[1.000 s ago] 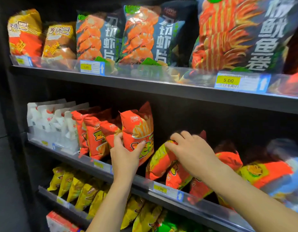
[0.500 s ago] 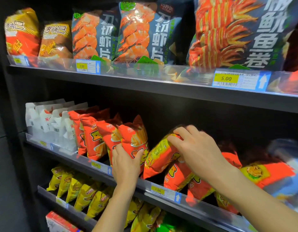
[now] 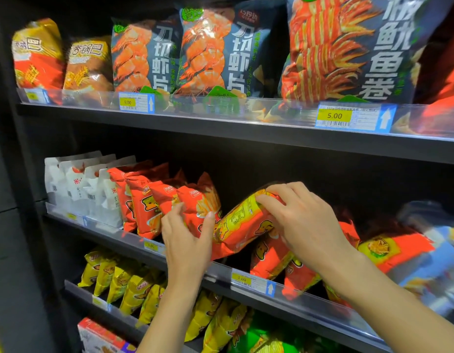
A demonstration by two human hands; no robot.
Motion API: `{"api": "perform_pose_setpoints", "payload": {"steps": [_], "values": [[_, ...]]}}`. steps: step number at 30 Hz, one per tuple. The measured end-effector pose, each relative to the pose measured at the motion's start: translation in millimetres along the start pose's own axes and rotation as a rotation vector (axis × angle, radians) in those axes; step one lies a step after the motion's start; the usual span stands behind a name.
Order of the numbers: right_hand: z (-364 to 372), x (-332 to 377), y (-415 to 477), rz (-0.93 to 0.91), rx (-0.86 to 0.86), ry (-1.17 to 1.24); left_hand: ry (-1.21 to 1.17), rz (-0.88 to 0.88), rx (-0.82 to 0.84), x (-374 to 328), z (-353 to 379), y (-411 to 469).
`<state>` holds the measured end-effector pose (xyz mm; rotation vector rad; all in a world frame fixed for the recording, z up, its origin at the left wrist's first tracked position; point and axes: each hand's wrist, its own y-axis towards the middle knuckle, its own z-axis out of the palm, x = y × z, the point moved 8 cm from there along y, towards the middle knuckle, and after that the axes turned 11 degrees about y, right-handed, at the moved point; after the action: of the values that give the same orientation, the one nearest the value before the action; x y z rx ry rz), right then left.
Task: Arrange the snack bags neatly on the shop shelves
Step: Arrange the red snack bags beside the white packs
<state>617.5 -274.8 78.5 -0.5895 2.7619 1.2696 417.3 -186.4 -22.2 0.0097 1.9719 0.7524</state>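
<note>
Left hand (image 3: pixel 187 240) is cupping the upright red bag (image 3: pixel 199 205), thumb and fingers curled round its lower front. Right hand (image 3: pixel 306 220) is gripping the top of the leaning bag (image 3: pixel 240 226), which is tipping left against it on the middle shelf (image 3: pixel 218 273). Step looks like straightening the row. Next is probably swinging the leaning bag vertical, flush with its neighbour.
</note>
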Motion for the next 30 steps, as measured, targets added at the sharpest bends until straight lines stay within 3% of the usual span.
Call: {"api": "perform_pose_setpoints", "payload": {"steps": [2,6,13,17,23,27,30], "values": [[-6.0,8.9,-1.5,-0.007,-0.018,-0.003,-0.022,0.183,0.111,-24.6,-6.2,-10.7],[-18.0,29.9,-5.2,-0.033,-0.048,-0.005,0.152,0.427,0.304,-45.7,-1.1,-33.3],[-38.3,63.6,-13.1,-0.052,-0.037,0.088,0.183,0.489,0.296,-38.9,-23.2,-56.2],[-52.7,78.5,-12.0,-0.016,-0.032,0.254,0.115,0.451,0.302,-37.3,-50.5,-64.1],[-41.4,66.2,-22.7,0.431,-0.114,0.768,-0.174,0.224,0.265,-20.4,-101.1,-70.7],[10.1,89.1,-34.1,0.721,0.028,1.232,-0.377,0.030,0.240,0.4,-131.0,-77.8],[43.0,133.9,-38.3,0.801,0.152,1.637,-0.464,-0.123,0.326,18.6,-136.9,-85.4]]}}
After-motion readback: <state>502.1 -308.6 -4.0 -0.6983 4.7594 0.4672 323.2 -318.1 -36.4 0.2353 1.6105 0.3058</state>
